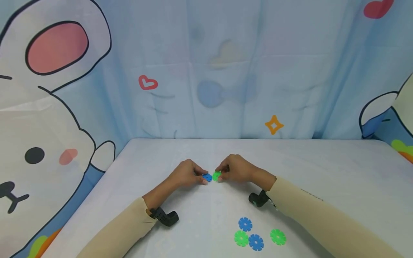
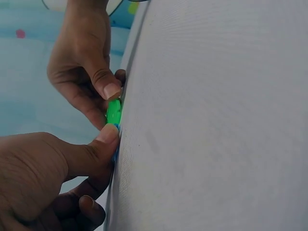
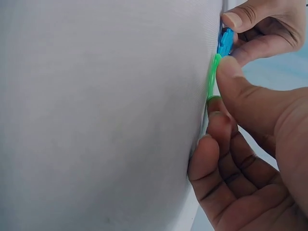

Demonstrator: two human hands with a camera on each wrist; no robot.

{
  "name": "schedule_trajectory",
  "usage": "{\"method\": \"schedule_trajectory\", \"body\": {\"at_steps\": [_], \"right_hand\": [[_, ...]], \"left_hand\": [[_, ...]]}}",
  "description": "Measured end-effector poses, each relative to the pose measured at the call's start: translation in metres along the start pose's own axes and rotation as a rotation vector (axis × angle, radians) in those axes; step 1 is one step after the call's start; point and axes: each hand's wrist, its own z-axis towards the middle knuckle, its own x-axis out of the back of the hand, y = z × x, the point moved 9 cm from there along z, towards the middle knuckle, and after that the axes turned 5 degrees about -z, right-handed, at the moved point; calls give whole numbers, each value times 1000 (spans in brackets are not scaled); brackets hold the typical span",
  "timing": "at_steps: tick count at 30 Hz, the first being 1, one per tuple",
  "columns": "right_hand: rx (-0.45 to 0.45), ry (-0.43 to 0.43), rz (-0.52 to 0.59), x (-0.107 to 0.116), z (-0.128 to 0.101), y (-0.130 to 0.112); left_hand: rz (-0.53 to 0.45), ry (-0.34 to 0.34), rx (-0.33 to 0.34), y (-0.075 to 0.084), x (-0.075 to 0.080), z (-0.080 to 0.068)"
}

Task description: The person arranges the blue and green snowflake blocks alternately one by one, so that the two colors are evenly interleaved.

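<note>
Head view shows us four loose discs [image 1: 255,234] at six o'clock on the table [image 1: 338,172], then mid-table our left hand [image 1: 187,173] pinching a blue disc [image 1: 207,177] against the green disc [image 1: 216,175] pinched by our right hand [image 1: 237,168], the curtain [image 1: 226,71] at twelve.

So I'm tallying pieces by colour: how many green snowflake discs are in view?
3. One green disc is pinched by the right hand against the left hand's blue disc. Two lie loose on the table: and. Hands could hide more.
</note>
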Motion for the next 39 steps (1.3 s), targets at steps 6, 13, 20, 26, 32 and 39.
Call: {"method": "schedule_trajectory", "body": {"at_steps": [6, 13, 20, 26, 32, 39], "right_hand": [[-11, -19, 3, -1, -2, 1], [-2, -25, -11, -2, -3, -1], [-2, -20, -60, -2, -2, -1], [-8, -18, -68, -2, -2, -1], [-32, -24, -55, -2, -3, 0], [-58, -29, -51, -3, -3, 1]], "left_hand": [[9, 11, 3, 0, 1, -1], [-18, 20, -12, -1, 0, -1], [-4, 46, 11, -2, 4, -2], [35, 53, 31, -1, 7, -3], [63, 58, 23, 1, 8, -3], [63, 53, 18, 1, 6, -2]]}}
